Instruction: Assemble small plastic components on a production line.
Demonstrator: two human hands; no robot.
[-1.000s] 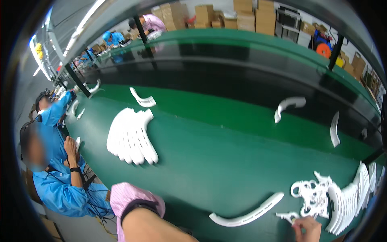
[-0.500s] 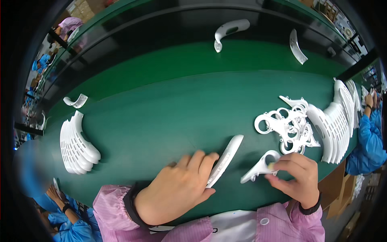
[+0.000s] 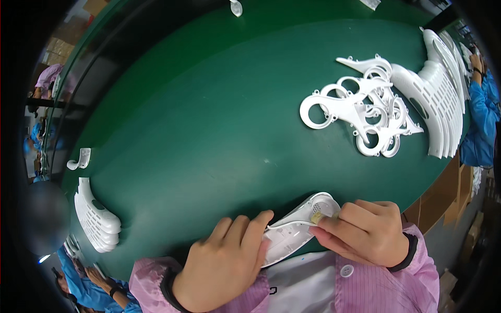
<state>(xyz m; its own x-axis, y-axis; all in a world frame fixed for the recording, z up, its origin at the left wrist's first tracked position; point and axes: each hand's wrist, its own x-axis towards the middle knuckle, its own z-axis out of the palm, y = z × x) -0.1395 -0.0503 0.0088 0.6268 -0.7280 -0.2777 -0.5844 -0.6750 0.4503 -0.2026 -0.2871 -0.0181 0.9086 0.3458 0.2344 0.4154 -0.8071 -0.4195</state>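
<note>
Working over the green table (image 3: pixel 198 151), I have my left hand (image 3: pixel 222 263) curled on the lower-left end, right hand (image 3: pixel 365 232) pinching the upper-right end, of a white shell (image 3: pixel 286 244) slanting between them; yellowish bit (image 3: pixel 316 217) at right fingertips, kind unclear.

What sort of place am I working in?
Probably a factory assembly line: a long green worktable, a stack of matching white slotted shells, and a co-worker's blue sleeve beyond them.
</note>
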